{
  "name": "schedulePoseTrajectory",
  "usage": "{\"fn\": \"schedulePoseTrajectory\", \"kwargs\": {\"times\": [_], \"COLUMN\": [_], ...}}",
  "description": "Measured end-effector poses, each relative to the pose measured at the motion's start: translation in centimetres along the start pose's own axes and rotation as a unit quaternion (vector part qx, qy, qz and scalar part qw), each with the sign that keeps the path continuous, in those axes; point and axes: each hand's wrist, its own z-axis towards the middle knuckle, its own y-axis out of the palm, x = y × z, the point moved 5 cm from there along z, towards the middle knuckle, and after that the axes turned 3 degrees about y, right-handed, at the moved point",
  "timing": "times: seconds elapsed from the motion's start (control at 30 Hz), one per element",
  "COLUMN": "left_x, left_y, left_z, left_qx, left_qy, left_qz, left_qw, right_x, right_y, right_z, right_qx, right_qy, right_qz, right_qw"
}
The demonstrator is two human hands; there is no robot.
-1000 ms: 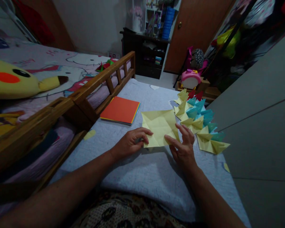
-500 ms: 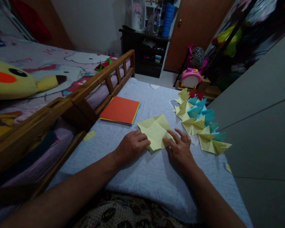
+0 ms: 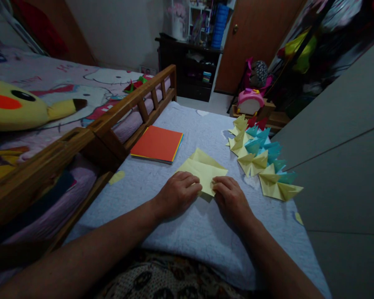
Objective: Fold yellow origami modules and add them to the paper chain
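Note:
A partly folded sheet of pale yellow origami paper (image 3: pixel 202 168) lies on the cloth-covered surface, creased, with a corner pointing away from me. My left hand (image 3: pixel 179 192) grips its near left edge, thumb and fingers pinched together. At the near right edge, my right hand (image 3: pixel 232 197) pinches the paper in the same way. The fingers hide parts of both near edges. A stack of square coloured paper (image 3: pixel 157 143), orange-red on top, sits beyond my left hand. To the right stand folded yellow paper pieces (image 3: pixel 252 162) and blue ones (image 3: pixel 263 145).
A wooden bed rail (image 3: pixel 131 104) runs along the left, with a yellow plush toy (image 3: pixel 15 106) on the bed behind it. White cabinet panels (image 3: pixel 343 166) close off the right. A pink toy (image 3: pixel 251 101) sits past the far edge.
My right hand has closed from spread fingers into a pinch on the paper and moved slightly left. The sheet has turned, and its near edges now lie between both hands.

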Motion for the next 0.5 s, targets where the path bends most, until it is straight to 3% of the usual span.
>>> {"fn": "schedulePoseTrajectory", "kwargs": {"times": [0.17, 0.27, 0.5], "left_x": [-1.6, -1.3, 0.4], "left_y": [0.1, -0.2, -0.9], "left_z": [-0.3, -0.2, 0.0], "left_qx": [-0.016, -0.032, -0.001], "left_qy": [-0.055, -0.031, 0.019], "left_qz": [0.024, 0.080, 0.161], "left_qw": [0.998, 0.996, 0.987], "right_x": [0.4, 0.4, -0.6], "right_y": [-0.5, -0.7, -0.5], "right_z": [0.1, 0.1, -0.2], "right_qx": [0.023, 0.031, 0.019], "right_qy": [0.019, 0.045, 0.041], "right_qz": [-0.037, -0.049, 0.060], "right_qw": [0.999, 0.997, 0.997]}}
